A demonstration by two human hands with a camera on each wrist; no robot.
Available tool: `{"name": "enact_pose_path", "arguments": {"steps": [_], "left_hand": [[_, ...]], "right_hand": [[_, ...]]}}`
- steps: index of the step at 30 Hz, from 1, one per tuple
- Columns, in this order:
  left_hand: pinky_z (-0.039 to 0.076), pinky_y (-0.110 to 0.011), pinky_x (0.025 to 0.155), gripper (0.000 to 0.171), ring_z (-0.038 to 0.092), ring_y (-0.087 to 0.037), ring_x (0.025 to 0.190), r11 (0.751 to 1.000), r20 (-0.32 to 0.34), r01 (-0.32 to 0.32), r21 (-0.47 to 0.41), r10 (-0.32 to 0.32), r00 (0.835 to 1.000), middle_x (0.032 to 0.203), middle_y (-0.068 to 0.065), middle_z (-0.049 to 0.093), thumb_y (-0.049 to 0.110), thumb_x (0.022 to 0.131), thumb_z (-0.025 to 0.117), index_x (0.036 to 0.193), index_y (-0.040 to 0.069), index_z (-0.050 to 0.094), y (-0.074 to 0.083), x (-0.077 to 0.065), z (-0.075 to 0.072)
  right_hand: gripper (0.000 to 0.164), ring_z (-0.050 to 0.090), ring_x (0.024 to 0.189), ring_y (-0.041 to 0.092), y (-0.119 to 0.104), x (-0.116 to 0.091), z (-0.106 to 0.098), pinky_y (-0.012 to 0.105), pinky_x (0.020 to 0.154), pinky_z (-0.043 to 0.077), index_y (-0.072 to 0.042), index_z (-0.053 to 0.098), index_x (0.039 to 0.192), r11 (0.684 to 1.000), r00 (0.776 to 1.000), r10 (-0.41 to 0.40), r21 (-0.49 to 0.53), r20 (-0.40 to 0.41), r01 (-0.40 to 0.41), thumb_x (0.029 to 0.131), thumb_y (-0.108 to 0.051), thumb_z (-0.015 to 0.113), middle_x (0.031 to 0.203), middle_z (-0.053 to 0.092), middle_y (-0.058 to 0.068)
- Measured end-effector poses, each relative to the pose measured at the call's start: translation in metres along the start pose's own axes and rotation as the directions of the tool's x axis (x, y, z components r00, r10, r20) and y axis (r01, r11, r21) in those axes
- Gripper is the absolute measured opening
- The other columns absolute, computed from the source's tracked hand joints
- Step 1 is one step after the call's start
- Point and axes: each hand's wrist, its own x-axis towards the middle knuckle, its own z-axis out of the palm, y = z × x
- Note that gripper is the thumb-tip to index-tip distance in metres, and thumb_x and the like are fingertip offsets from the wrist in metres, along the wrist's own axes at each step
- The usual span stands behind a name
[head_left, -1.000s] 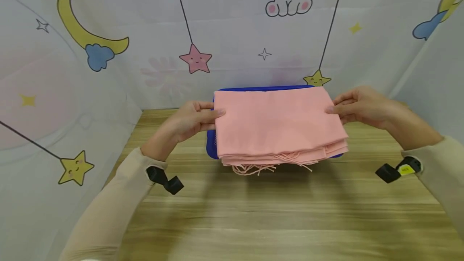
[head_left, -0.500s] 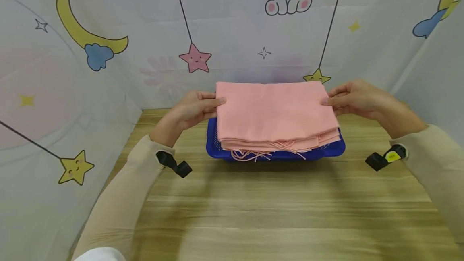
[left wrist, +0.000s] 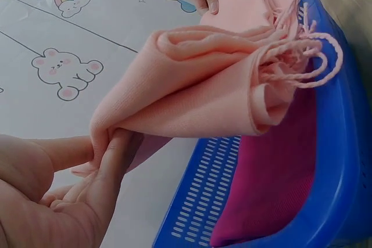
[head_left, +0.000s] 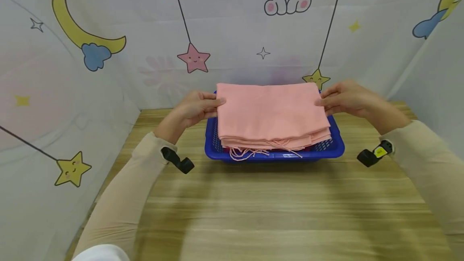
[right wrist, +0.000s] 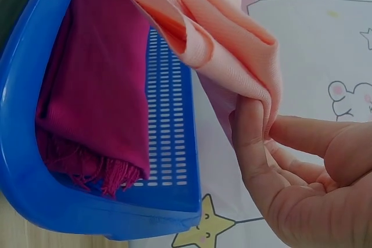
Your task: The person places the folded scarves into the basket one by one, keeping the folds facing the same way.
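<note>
A folded pink scarf point(head_left: 272, 112) with twisted fringe along its near edge is held level over a blue plastic basket point(head_left: 338, 140). My left hand point(head_left: 195, 108) pinches its left edge, thumb on top and fingers beneath. At the opposite edge my right hand point(head_left: 346, 99) grips it the same way. Both wrist views show the scarf's folded layers above the basket, raised off what lies inside. In there rests a folded magenta scarf point(right wrist: 96, 79) with a fringed end; in the head view the pink scarf hides most of it.
The basket stands on a wood-grain table point(head_left: 268, 204) near the back. Behind it hangs a white cloth backdrop point(head_left: 232, 23) printed with stars, moons and a bear. Black wrist-camera mounts point(head_left: 179, 161) sit on both sleeves.
Both hands have carried the pink scarf back and slightly left, so it now lies within the basket's outline. More of the basket's front and right rim shows.
</note>
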Motion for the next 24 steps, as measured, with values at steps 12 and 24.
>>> {"name": "enact_pose_path", "arguments": {"steps": [12,24], "left_hand": [[0.059,-0.031,0.079,0.043,0.072,-0.016,0.081,0.997,-0.032,0.010,0.073,-0.008,0.999,0.099,-0.013,0.073,0.007,0.099,0.062,0.136,-0.014,0.051,-0.015,0.012,-0.001],[0.057,-0.035,0.084,0.048,0.068,-0.032,0.107,0.980,-0.068,0.036,0.194,-0.023,0.997,0.124,-0.027,0.063,0.008,0.098,0.063,0.139,-0.011,0.048,-0.020,0.017,0.002]], "right_hand": [[0.035,0.069,0.075,0.022,0.005,0.011,0.007,0.035,0.074,0.060,0.022,0.050,0.123,0.999,0.999,0.022,-0.032,0.024,-0.021,0.100,-0.003,0.059,0.090,0.069,0.010],[0.042,0.070,0.077,0.021,0.014,0.019,0.014,0.037,0.076,0.060,0.026,0.043,0.130,0.997,0.998,0.022,-0.079,0.065,-0.017,0.100,0.001,0.057,0.096,0.069,0.015]]}}
